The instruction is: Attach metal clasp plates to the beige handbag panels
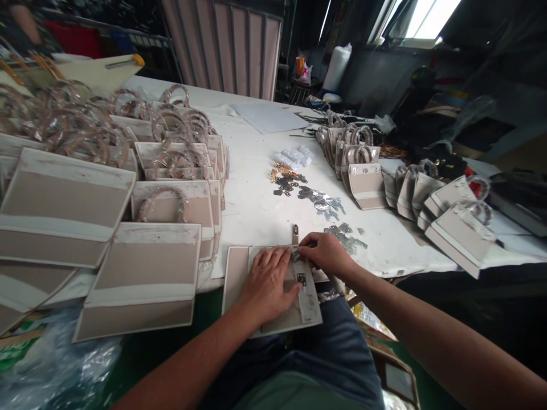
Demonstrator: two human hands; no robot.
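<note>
A beige bag panel (277, 322) lies at the table's front edge, partly over my lap. My left hand (267, 282) rests flat on it, fingers stretched out. My right hand (327, 253) is closed in a pinch at the panel's far edge, on a small grey metal plate (296, 257); the fingers hide part of it. A dark square metal fitting (301, 279) sits on the panel's pale strip (308, 304), near my left thumb. Just beyond the far edge, a short tab with a metal clasp (295, 232) sticks out.
Loose metal plates (346, 238), dark fittings (287, 185), gold-coloured hardware (284, 169) and white rolled pieces (294, 156) lie on the white table (252, 171). Beige bags with wrapped ring handles crowd the left (149, 256) and right (367, 185). A person's arm (25, 23) shows far left.
</note>
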